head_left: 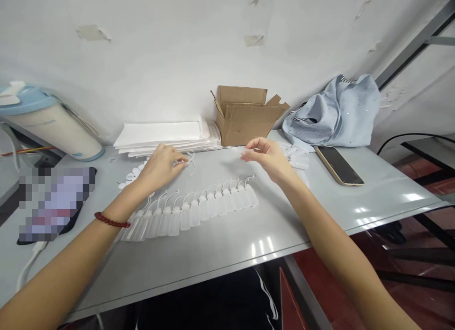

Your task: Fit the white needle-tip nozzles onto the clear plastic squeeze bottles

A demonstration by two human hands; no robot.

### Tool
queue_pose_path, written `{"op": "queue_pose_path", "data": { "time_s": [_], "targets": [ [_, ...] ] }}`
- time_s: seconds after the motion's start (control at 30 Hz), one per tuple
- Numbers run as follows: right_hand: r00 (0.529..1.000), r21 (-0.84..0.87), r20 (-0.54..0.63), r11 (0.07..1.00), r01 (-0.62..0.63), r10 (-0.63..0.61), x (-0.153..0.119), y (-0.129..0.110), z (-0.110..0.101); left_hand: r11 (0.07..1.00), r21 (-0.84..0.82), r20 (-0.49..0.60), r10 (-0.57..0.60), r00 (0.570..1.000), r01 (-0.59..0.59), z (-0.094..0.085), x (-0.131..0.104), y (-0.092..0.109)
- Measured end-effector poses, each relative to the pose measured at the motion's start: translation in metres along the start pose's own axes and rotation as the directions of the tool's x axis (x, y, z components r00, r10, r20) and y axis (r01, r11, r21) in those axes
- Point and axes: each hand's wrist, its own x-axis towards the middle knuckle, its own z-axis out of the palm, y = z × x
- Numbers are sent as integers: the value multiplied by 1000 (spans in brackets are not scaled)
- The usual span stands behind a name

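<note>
My left hand [161,166] pinches thin white string loops [192,160] between thumb and fingertips, just above the table behind a row of tags. My right hand [268,157] hovers to the right with its fingers curled and the tips close to the thumb; whatever it may hold is too small to make out. Between and in front of the hands, translucent white tags [195,211] lie overlapping in a slanting row, their string loops pointing away from me. More loose white tags [298,160] lie beyond my right wrist, partly hidden. White rounded pieces [130,177] show behind my left wrist.
A stack of white sheets or envelopes [159,133] and an open cardboard box [249,124] stand by the wall. At right are a light blue cloth bag [334,114] and a phone [339,165]. At left lie a blurred-out phone [57,204] and a large blue-lidded bottle [57,124].
</note>
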Motion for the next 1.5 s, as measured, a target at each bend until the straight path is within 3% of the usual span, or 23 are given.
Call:
{"op": "queue_pose_path", "data": {
  "time_s": [0.13, 0.2, 0.33, 0.47, 0.6, 0.87, 1.1, 1.33, 1.43, 1.5],
  "targets": [
    [985, 115, 168, 992, -60, 40, -13, -2, 17, 978, -194, -65, -92, 994, 78, -10, -20, 20],
    [956, 199, 289, 973, -118, 57, -22, -4, 27, 892, -422, -78, -212, 974, 161, -12, -31, 34],
    [889, 295, 454, 934, -202, 49, -36, -5, 44, 795, -555, -48, -325, 945, 245, -12, -49, 57],
    [863, 271, 503, 939, -210, 48, -42, -2, 51, 666, -674, 21, -416, 909, 321, -11, -58, 67],
    [864, 209, 496, 955, -209, 81, -41, -2, 51, 596, -729, 71, -425, 902, 338, -11, -64, 69],
    [843, 140, 522, 962, -234, 129, -46, -7, 53, 696, -683, -14, -313, 950, 219, -9, -71, 75],
    [863, 138, 493, 970, -202, 109, -46, -3, 53, 828, -547, -73, -189, 979, 119, -4, -76, 77],
    [875, 130, 475, 976, -176, 94, -45, -5, 52, 909, -403, -225, 19, 974, -111, 8, -80, 78],
    [881, 146, 461, 971, -192, 105, -46, -6, 53, 905, -416, -206, 4, 979, -92, 7, -80, 79],
    [888, 138, 445, 970, -199, 119, -47, -5, 54, 887, -461, -173, -71, 982, -17, 4, -79, 79]
  ]
}}
